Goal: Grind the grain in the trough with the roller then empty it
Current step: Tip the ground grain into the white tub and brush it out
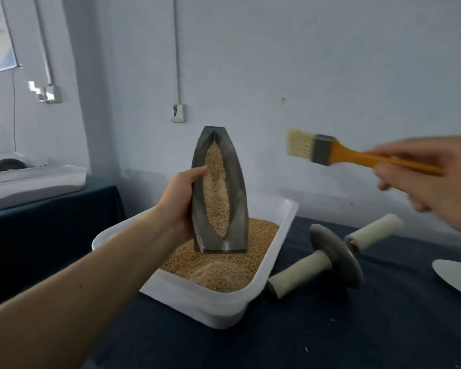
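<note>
Left forearm fills the foreground, and up ahead the left hand [183, 198] is wrapped round the edge of the grey metal boat-shaped trough [237, 209], thumb hooked over the rim. It's standing almost upright, long axis near vertical, open channel facing us. Its lower end is down in the white plastic tub [210, 307], seemingly touching the heap there. A strip of pale tan grain [216, 193] clings along the channel, so by my reckoning the emptying is only partly done.

Over to the right hand [431, 182]: fingers closed round the orange handle of a flat pale-bristled brush [357, 155]. The bristles [300, 142] point left at the trough's upper end, about level with it and well apart.

That gap is the one to watch. The brush needs to travel left, meet the top of the channel, then sweep down along it into the tub, I'd say.

Grey-disc roller [336, 257] with its pale handles lies on the dark-clothed bench [357, 328], just right of the tub.
</note>
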Tool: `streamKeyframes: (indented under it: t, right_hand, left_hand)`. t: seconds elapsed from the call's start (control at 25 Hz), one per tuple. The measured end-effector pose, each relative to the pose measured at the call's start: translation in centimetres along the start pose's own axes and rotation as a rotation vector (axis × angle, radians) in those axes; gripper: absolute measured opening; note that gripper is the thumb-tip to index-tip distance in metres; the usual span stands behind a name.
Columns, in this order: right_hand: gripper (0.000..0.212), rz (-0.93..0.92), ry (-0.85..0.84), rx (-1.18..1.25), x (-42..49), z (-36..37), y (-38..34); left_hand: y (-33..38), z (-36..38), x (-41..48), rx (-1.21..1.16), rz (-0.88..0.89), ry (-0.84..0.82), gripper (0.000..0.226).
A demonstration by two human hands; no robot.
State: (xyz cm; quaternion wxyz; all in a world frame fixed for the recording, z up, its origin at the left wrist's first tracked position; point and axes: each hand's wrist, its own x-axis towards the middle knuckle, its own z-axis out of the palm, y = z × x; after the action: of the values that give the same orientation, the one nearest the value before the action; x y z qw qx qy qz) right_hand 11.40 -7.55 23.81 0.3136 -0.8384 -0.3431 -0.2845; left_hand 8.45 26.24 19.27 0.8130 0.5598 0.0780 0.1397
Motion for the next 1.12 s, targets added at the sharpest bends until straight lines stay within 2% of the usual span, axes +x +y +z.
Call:
streamKeyframes:
  t: [0.08,0.2,0.28,0.52,0.8,0.96,1.12]
  right_hand:
    - [0.021,-0.031,-0.038,-0.034,3.8,2.8,-4.9]
    - [0.020,-0.176,-0.071,-0.154,7.8,8.2,-8.0]
    - [0.020,-0.239,-0.087,-0.323,9.7,11.1,-9.4]
    - [0.013,-0.257,-0.044,-0.686,13.1,15.1,-11.4]
    - [0.010,-0.370,-0.180,-0.693,13.4,15.9,-11.9]
    - [0.017,-0.423,-0.249,-0.633,12.3,15.8,-11.8]
    - [0.021,-0.544,-0.387,-0.537,11.5,15.4,-11.3]
  left_hand:
    - [-0.8,-1.6,1.5,-0.019,-0.018,0.009,0.045]
    - [-1.8,-2.9,2.9,-0.018,0.016,-0.003,0.054]
    - [-2.2,-3.3,3.5,-0.010,0.027,-0.024,0.058]
    - [-2.8,-3.6,4.0,-0.052,0.006,-0.046,0.062]
    - [-2.7,-3.5,4.1,-0.046,0.062,-0.041,0.066]
    - [-2.8,-3.5,4.2,-0.072,0.089,-0.050,0.060]
    - [-2.7,-3.9,4.5,-0.118,0.114,-0.009,0.061]
